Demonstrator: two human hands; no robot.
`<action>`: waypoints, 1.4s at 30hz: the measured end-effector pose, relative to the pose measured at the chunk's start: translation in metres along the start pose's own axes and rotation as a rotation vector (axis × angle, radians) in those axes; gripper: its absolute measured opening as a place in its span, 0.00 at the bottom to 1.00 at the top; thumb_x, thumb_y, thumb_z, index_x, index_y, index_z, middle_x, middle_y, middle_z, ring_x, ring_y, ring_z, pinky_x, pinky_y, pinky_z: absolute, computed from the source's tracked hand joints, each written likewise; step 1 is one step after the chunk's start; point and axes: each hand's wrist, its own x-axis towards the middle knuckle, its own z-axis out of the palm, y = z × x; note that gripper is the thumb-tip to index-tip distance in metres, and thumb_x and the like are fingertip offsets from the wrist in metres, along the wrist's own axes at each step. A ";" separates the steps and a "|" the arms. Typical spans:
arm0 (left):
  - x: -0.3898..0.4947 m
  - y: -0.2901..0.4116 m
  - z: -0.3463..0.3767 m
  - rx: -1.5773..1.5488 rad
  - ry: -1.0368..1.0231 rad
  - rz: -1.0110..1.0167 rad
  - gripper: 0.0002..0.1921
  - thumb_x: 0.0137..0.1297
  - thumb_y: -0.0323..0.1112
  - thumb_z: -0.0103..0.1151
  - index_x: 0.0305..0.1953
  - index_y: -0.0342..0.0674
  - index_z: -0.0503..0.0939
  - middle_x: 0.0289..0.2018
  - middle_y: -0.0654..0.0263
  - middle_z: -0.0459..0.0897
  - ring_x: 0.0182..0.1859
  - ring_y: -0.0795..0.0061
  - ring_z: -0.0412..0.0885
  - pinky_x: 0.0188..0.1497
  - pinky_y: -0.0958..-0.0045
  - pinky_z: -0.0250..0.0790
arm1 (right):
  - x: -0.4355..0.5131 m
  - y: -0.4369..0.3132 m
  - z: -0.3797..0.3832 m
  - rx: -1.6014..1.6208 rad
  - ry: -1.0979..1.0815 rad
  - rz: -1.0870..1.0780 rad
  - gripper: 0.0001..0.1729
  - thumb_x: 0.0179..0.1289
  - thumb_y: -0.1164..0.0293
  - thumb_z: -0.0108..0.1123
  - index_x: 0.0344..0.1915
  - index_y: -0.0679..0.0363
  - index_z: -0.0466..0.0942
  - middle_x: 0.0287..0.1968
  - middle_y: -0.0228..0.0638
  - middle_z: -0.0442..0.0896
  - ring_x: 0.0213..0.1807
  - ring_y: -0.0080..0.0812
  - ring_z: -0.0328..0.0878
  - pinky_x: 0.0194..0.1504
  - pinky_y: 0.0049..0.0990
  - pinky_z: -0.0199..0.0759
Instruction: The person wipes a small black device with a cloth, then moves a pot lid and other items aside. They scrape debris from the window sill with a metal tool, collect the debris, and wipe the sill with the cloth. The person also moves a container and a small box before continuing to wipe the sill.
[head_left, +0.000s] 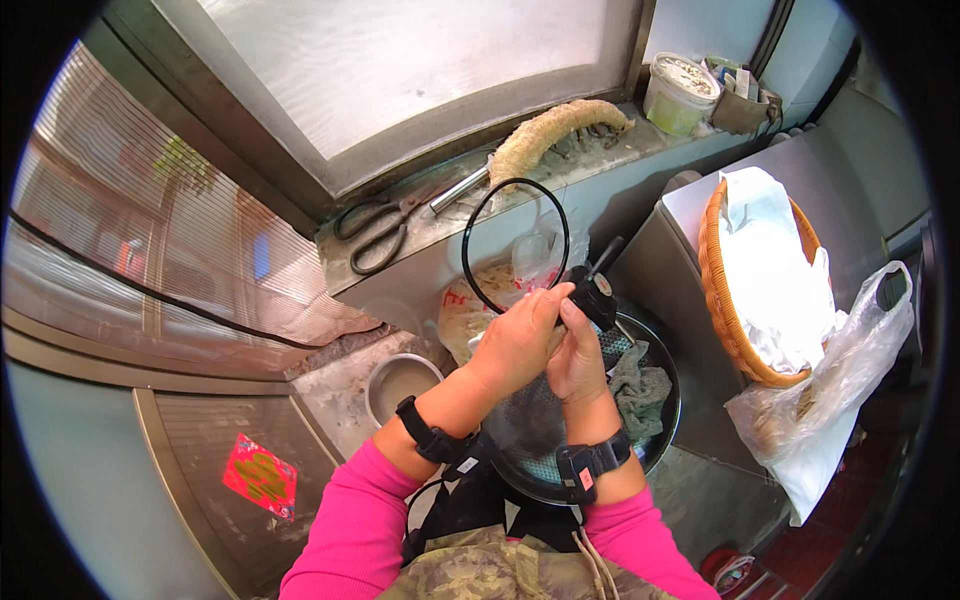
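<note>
My left hand (517, 337) and my right hand (576, 367) are pressed together over a wide basin. Between their fingertips is a small black plastic device (592, 298) with a short rod sticking up. A stiff black cable (466, 251) arches in a loop from my left fingers, its far side reaching the device. Fingers hide the near end of both. Below, the dark basin (673, 420) holds a crumpled grey-green cloth (641, 390) and a patterned, textured surface. Behind my left hand stands a clear plastic bag (480, 296) with pale contents. Black straps circle both wrists.
A metal bowl (382, 375) sits left of the basin. Along the window ledge lie black-handled scissors (382, 232), a dried loofah (555, 135) and a white tub (681, 94). At right, a wicker basket (716, 300) with white cloth and a plastic bag (840, 397) rest on a metal cabinet.
</note>
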 end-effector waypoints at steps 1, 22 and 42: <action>0.000 -0.003 0.000 0.012 0.000 -0.023 0.25 0.55 0.27 0.59 0.56 0.39 0.68 0.47 0.52 0.76 0.47 0.54 0.78 0.46 0.67 0.73 | 0.004 0.002 0.001 0.010 0.059 -0.015 0.22 0.60 0.59 0.59 0.49 0.61 0.73 0.48 0.33 0.78 0.53 0.28 0.74 0.56 0.28 0.67; -0.029 -0.056 -0.009 0.154 -0.537 -0.342 0.50 0.43 0.63 0.66 0.64 0.38 0.61 0.61 0.47 0.65 0.66 0.48 0.59 0.67 0.42 0.39 | 0.028 0.003 -0.001 0.087 0.443 -0.072 0.12 0.51 0.65 0.62 0.25 0.56 0.68 0.23 0.28 0.67 0.21 0.26 0.64 0.22 0.28 0.62; -0.040 -0.126 0.018 0.442 -0.111 0.027 0.29 0.50 0.31 0.57 0.58 0.42 0.69 0.48 0.63 0.77 0.43 0.67 0.77 0.38 0.73 0.72 | 0.080 0.063 -0.023 -0.146 0.407 -0.276 0.14 0.54 0.81 0.56 0.42 0.65 0.73 0.39 0.29 0.76 0.39 0.23 0.73 0.44 0.22 0.67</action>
